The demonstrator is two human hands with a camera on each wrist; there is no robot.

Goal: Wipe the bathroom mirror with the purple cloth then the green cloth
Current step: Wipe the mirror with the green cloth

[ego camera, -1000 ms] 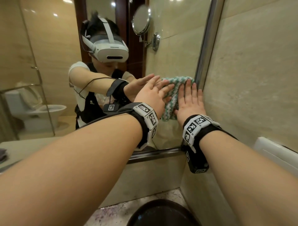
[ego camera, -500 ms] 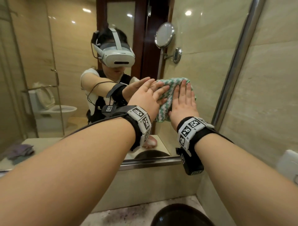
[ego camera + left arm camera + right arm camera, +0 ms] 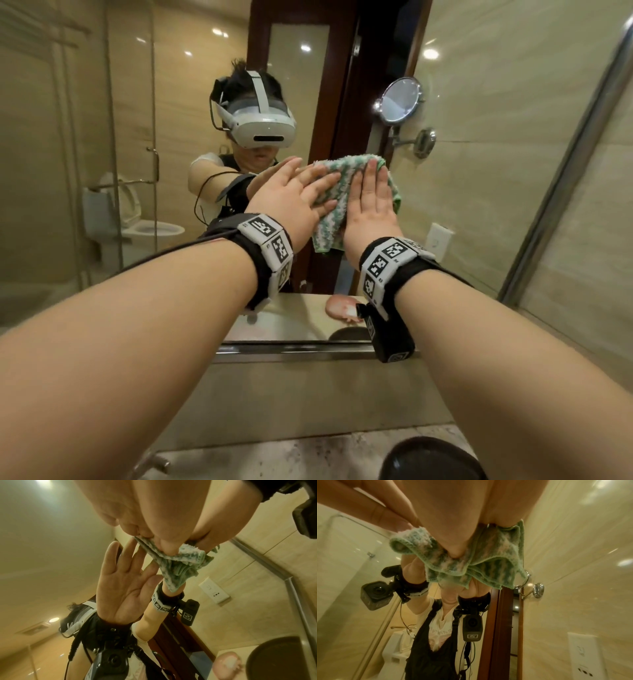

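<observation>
The green-and-white cloth [image 3: 337,205] lies flat against the bathroom mirror [image 3: 171,102], a bit right of its middle. My left hand [image 3: 301,198] presses the cloth's left part with straight fingers. Beside it, my right hand [image 3: 371,198] presses the right part, fingers also straight and together. From the left wrist view, the cloth [image 3: 176,566] bunches under my left hand [image 3: 137,513], with the reflection below. In the right wrist view its folded lower edge [image 3: 462,563] hangs below my right hand [image 3: 453,513]. The purple cloth is out of view.
The mirror's metal frame runs along the bottom [image 3: 291,351] and up the right side [image 3: 565,171], next to a tiled wall [image 3: 582,291]. A black basin [image 3: 431,459] sits in the stone counter [image 3: 274,455] below. A pink object [image 3: 342,306] and a round shaving mirror [image 3: 400,99] show as reflections.
Both hands have slid the green cloth left along the glass, away from the mirror's right frame. They stay flat on it throughout.
</observation>
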